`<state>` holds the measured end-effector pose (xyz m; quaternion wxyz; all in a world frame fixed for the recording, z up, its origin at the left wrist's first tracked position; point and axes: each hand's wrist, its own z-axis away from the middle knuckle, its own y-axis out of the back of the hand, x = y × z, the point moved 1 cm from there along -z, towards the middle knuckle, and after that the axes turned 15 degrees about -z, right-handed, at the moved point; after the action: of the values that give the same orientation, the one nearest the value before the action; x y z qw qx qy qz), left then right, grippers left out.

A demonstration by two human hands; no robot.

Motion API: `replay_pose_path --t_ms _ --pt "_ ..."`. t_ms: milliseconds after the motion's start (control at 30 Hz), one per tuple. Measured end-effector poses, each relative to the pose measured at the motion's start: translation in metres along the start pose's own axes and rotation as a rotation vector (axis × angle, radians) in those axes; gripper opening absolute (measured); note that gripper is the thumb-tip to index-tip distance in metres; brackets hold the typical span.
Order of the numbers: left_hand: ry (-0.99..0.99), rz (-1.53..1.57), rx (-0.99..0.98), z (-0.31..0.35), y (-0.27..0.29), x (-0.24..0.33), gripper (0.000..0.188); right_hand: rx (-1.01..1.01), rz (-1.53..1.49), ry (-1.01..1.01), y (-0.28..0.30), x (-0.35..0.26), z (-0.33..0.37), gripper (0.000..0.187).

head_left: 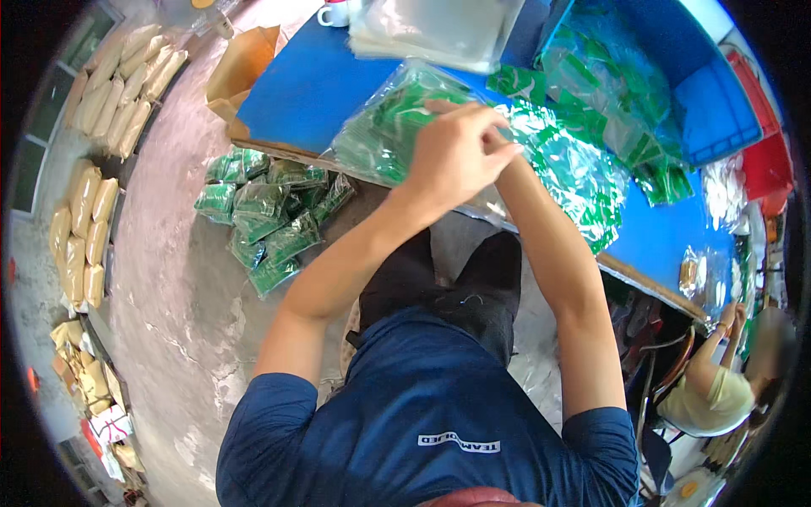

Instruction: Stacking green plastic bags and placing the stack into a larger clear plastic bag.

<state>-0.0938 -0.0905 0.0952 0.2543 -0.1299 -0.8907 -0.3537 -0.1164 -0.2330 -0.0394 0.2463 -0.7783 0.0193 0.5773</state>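
My left hand [456, 156] is over a large clear plastic bag [363, 139] with green packets showing inside, at the table's near edge. Its fingers look curled, thumb toward the right; whatever lies between them is hidden. My right forearm [541, 211] crosses behind it, and the right hand is mostly covered by the left one, so its fingers cannot be made out. Just right of both hands lies a spread of shiny green-and-clear packets [583, 182]. More loose green packets [583, 80] spill from a blue bin [718, 139] farther right.
A stack of clear plastic sheets or bags [435, 34] lies at the back of the blue table [291, 80], beside a white cup [334, 13]. An open cardboard box [241, 72] adjoins the left corner. Bundled green packs [270, 211] sit on the floor. Another person [710, 393] sits at right.
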Motion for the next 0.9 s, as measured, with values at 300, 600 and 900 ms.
replay_pose_path --t_ms 300,600,900 --pt "0.718 0.459 -0.085 0.048 0.084 -0.234 0.062 0.466 -0.294 -0.491 -0.046 -0.068 0.025 0.038" --pt "0.605 0.722 -0.438 0.023 0.074 -0.230 0.071 0.404 -0.183 -0.453 -0.035 -0.017 -0.014 0.049" --pt "0.593 0.838 -0.453 0.050 0.083 -0.215 0.085 0.218 -0.077 -0.533 -0.065 -0.052 0.007 0.071"
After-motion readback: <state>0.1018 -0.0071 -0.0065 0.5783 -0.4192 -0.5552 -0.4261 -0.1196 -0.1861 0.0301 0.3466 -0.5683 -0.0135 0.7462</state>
